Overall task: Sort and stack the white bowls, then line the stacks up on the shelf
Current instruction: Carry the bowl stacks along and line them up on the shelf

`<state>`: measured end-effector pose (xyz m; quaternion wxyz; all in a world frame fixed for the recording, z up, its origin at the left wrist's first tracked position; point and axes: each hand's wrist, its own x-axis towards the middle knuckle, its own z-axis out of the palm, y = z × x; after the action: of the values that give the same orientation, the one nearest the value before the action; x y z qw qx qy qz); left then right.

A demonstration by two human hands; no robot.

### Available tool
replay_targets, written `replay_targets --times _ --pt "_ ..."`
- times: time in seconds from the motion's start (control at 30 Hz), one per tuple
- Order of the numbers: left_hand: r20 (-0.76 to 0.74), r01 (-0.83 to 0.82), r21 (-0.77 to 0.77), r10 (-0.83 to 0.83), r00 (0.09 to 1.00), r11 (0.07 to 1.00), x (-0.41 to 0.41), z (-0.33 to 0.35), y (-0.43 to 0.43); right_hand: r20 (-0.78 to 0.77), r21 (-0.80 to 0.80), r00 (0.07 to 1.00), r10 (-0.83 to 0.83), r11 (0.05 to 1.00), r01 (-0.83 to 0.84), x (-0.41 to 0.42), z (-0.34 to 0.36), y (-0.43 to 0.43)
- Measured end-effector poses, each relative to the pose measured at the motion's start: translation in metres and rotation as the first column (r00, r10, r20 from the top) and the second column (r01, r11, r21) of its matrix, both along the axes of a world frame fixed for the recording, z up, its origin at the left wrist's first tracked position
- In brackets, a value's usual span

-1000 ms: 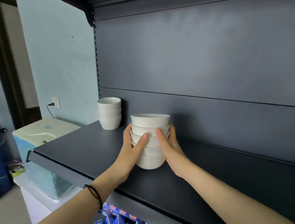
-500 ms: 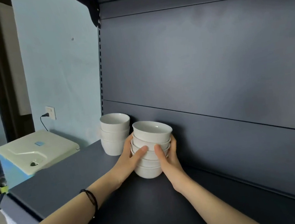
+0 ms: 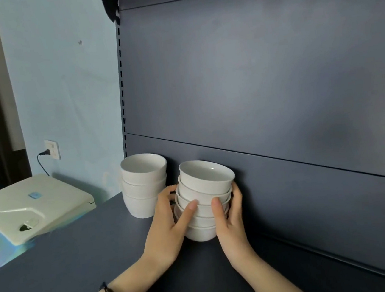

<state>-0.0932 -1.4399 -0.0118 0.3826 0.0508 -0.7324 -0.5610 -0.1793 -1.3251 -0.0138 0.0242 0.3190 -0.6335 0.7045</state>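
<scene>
A stack of several white bowls point(image 3: 204, 187) stands on the dark grey shelf point(image 3: 68, 263), close to the back panel. My left hand point(image 3: 169, 225) grips its left side, thumb across the front. My right hand point(image 3: 229, 218) grips its right side, fingers curled behind the bowls. The upper bowls lean a little to the right. Just to the left, at the shelf's back left corner, stands a second stack of three white bowls point(image 3: 143, 182), a small gap apart from the held one.
The shelf's dark back panel point(image 3: 264, 89) rises right behind both stacks. Left of the shelf sits a pale appliance point(image 3: 30, 207) below a wall socket point(image 3: 52, 149) with a plugged cable. Bare shelf surface stretches to the right and toward me.
Both hands have carried the stack further back and left, from near the shelf's front edge to beside the three-bowl stack. The view has come closer.
</scene>
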Motion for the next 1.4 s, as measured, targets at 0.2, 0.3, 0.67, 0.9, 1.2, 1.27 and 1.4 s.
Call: replay_targets --times 0.2,0.3,0.67,0.9,1.2,1.27,1.4 --pt "0.021 0.039 -0.025 -0.039 0.999 0.999 0.003 -0.001 -0.008 -0.007 0.02 0.998 -0.057 0.998 0.057 0.0 0.002 -0.002" --pt "0.024 0.04 -0.017 -0.04 0.999 0.999 0.004 0.0 -0.008 0.008 0.034 0.999 -0.054 0.998 0.053 0.001 0.003 -0.001" --pt "0.04 -0.332 -0.405 0.379 0.924 0.852 0.03 0.012 0.003 0.026 0.041 0.992 -0.126 0.991 0.125 0.013 0.01 0.018" --pt "-0.049 -0.309 -0.821 0.48 0.876 0.48 0.074 0.021 0.034 -0.324 0.289 0.916 -0.236 0.897 0.334 0.054 0.024 0.075" --pt "0.165 0.033 -0.967 0.527 0.834 0.252 0.144 -0.004 0.112 -0.561 0.771 0.828 -0.027 0.349 0.533 0.144 0.001 0.181" --pt "0.203 0.069 -0.958 0.492 0.847 0.277 0.154 -0.004 0.134 -0.523 0.803 0.85 -0.067 0.297 0.517 0.159 -0.001 0.21" --pt "0.184 0.084 -0.965 0.408 0.894 0.25 0.16 0.008 0.191 -0.54 0.8 0.828 -0.151 0.215 0.56 0.181 0.009 0.273"
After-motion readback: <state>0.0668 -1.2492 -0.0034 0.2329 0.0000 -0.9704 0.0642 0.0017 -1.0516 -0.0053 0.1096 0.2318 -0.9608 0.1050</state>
